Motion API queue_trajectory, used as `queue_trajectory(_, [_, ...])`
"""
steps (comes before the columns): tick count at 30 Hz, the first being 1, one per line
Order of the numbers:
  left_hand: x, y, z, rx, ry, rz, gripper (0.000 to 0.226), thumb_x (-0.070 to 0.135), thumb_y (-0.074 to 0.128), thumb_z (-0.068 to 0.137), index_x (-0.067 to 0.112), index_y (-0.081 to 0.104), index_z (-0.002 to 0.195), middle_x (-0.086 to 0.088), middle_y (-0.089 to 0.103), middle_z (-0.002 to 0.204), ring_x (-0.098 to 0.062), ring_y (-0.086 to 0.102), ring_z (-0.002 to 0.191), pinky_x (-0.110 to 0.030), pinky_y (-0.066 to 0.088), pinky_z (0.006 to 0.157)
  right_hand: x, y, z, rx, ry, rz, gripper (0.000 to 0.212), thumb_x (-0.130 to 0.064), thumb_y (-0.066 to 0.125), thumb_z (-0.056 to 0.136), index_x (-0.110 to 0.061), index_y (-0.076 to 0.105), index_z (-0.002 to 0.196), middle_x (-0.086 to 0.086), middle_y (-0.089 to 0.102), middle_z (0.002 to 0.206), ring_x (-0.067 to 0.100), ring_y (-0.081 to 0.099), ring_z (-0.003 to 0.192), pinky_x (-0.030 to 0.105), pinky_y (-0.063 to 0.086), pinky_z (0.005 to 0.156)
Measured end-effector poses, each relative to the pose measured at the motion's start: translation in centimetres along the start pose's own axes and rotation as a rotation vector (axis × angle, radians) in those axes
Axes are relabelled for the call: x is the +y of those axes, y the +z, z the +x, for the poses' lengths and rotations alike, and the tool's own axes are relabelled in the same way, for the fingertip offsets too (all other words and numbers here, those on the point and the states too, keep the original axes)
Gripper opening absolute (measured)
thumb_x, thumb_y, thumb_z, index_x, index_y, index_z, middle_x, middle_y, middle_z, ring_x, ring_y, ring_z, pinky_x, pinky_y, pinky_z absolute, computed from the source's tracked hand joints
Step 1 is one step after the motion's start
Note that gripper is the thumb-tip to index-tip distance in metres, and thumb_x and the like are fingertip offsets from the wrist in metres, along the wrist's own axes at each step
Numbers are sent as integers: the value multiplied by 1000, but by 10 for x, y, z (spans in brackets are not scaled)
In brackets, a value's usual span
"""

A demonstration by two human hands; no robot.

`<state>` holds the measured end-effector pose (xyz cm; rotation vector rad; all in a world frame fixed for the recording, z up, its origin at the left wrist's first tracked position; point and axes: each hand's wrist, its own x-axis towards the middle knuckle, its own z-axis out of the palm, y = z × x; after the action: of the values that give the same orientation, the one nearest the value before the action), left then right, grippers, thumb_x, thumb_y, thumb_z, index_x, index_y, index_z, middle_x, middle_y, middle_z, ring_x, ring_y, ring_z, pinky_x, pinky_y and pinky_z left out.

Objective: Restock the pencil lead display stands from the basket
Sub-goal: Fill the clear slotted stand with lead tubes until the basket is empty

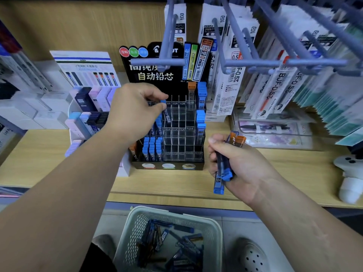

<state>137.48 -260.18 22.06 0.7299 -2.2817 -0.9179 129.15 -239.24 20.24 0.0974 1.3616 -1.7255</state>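
- Your left hand [135, 112] pinches one blue-capped lead case [163, 102] between thumb and fingertips. It holds it at the upper left tier of the black display stand [170, 165] on the shelf, apparently to go down into a slot there.
- That wrist lies across the stand's left columns. Pulling it back low could knock over the blue cases in the lower rows.
- A grey hook bar [157, 61] hangs just above and in front of the stand, so a high lift of the hand could strike it.
- Your right hand [241, 165] grips a loose bundle of cases [224, 167], blue and orange capped, just right of the stand. One blue case juts below the fist and may slip out if the grip eases.
- The slots carry different grade labels, so a case could land in the wrong one.
- The basket [216, 226] is cut off at the bottom edge. The cases left in it lie in a heap and cannot be counted.
- Your left hand covers the target slot, and I cannot tell whether the case's foot has entered it.
- Most slot labels are too small and blurred to read.
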Motion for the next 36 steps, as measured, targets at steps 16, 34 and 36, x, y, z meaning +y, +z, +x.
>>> queue_trajectory(16, [-4, 13, 4, 7, 185, 337, 10, 10, 79, 79, 15, 80, 87, 0, 69, 92, -20, 63, 89, -33, 51, 77, 4, -1, -1, 3, -2, -14, 12, -7, 73, 87, -18, 68, 88, 3, 64, 71, 12, 54, 58, 24, 41, 50])
queue_trajectory(34, [54, 17, -50, -252, 226, 64, 21, 36, 76, 84, 21, 71, 70, 15, 55, 57, 1, 50, 54, -13, 35, 55, -1, 0, -3, 40, -25, 93, 8, -10, 69, 93, -15, 67, 88, 2, 62, 69, 10, 54, 55, 21, 46, 47])
queue_trajectory(36, [57, 23, -65, -414, 26, -83, 22, 37, 78, 81, 21, 71, 67, 12, 59, 56, 0, 48, 49, -14, 38, 52, 0, 2, -3, 56, -57, 106, 9, -9, 69, 93, -14, 65, 86, 2, 61, 66, 12, 55, 54, 24, 48, 49])
